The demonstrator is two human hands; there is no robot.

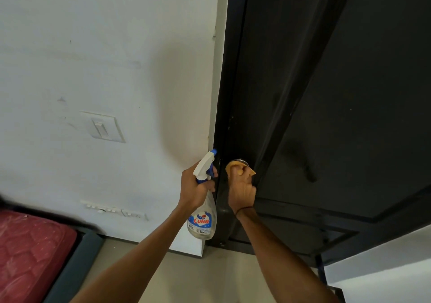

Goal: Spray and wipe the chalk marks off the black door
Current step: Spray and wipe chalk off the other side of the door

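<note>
Beside the black door (pixel 349 92) — white wall (pixel 105 46), light switch (pixel 102 126), red mattress (pixel 28 251).

One Colin spray bottle (pixel 202 195), one orange cloth (pixel 240 168), two hands, left (pixel 194 189) and right (pixel 241 189), one black door (pixel 349 92), one wall switch (pixel 102 126), one red mattress (pixel 30 251).

A single wide-angle view is given, taken from the person's head and directed forward and down. Both forearms are seen reaching away from the lower edge, the hands close to the lens at mid-frame. The black door (pixel 349 92) fills the right half, the white wall (pixel 93 57) the left, lines bent by the lens.
</note>
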